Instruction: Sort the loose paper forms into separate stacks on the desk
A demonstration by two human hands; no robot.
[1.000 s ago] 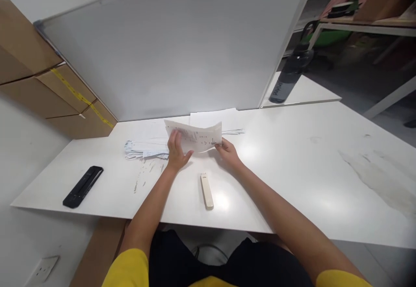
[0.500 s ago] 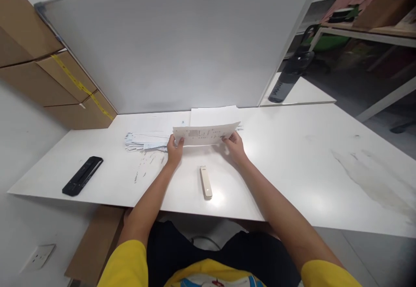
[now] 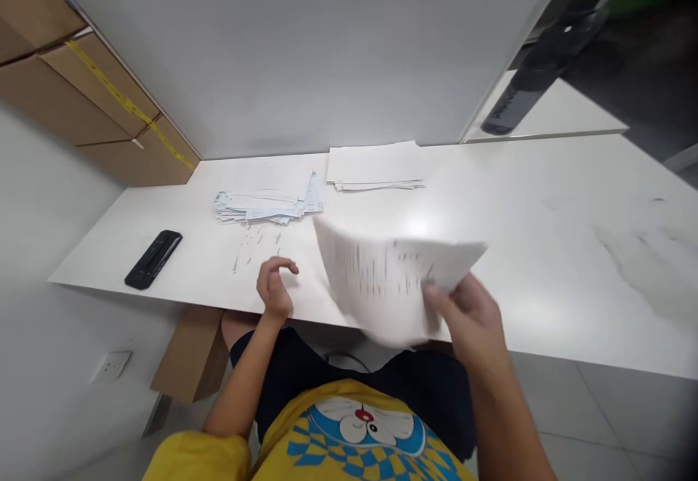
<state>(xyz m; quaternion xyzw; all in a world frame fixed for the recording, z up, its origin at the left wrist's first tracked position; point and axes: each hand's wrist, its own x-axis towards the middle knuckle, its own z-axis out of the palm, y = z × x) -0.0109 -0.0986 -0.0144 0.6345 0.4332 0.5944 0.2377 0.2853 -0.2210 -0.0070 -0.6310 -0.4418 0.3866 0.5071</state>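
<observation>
A printed sheet of paper [image 3: 387, 270], blurred by motion, is pinched at its right edge by my right hand [image 3: 474, 314]. It bends and hangs over the front edge of the table. To its left, my left hand [image 3: 276, 288] is empty, its fingers curled but apart from the thumb. A messy pile of printed slips [image 3: 267, 207] lies beyond my left hand. Near the wall panel rests a stack of white paper [image 3: 376, 165]. The cream-coloured stapler-like tool seen before is hidden, probably behind the sheet.
A black flat device [image 3: 153, 259] lies at the left of the white table [image 3: 550, 248]. Cardboard boxes [image 3: 109, 118] with yellow tape stand at the back left. A dark bottle [image 3: 523, 89] stands at the back right.
The sheet has come off the far side of the table towards me, held by my right hand alone. My left hand has let go and drawn back. The view has tilted down.
</observation>
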